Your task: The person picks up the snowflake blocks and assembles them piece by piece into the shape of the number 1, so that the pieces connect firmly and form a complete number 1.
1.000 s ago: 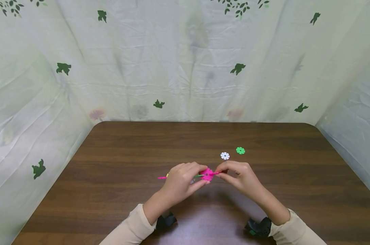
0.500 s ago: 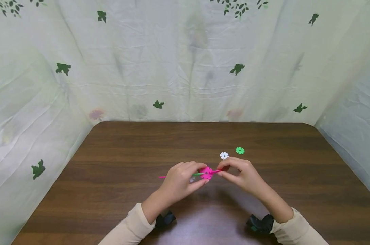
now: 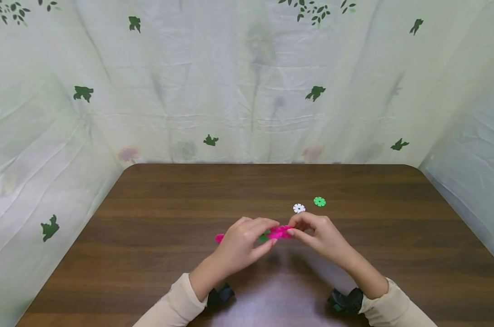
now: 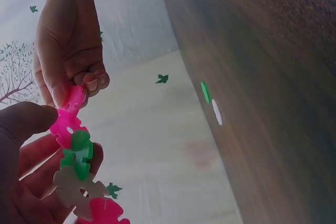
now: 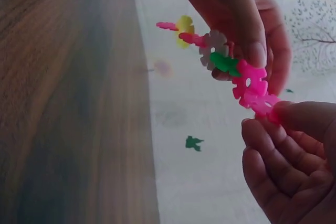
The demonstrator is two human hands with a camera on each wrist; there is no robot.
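Observation:
Above the table, a chain of notched plastic interlocking discs runs between both hands. My left hand (image 3: 242, 238) holds the chain, its thumb at a pink disc (image 5: 255, 73) and its fingers behind. My right hand (image 3: 320, 234) pinches the last pink disc (image 5: 261, 101), which is slotted into that first pink one. Further along, the right wrist view shows a green disc (image 5: 224, 63), a greyish-white disc (image 5: 208, 51), another pink disc (image 5: 192, 39), a yellow disc (image 5: 184, 23) and a pink one (image 5: 167, 25) at the far end. In the head view my left hand hides the chain's middle.
A loose white disc (image 3: 296, 208) and a loose green disc (image 3: 319, 198) lie flat on the brown wooden table (image 3: 189, 195), beyond my right hand. A pale curtain (image 3: 247, 91) with green bird shapes stands behind the table. Black wrist devices (image 3: 345, 301) sit under both wrists.
The chain has rolled about its length: the pink disc between the hands faced the head camera before and is tilted now. Both hands keep their hold in nearly the same place.

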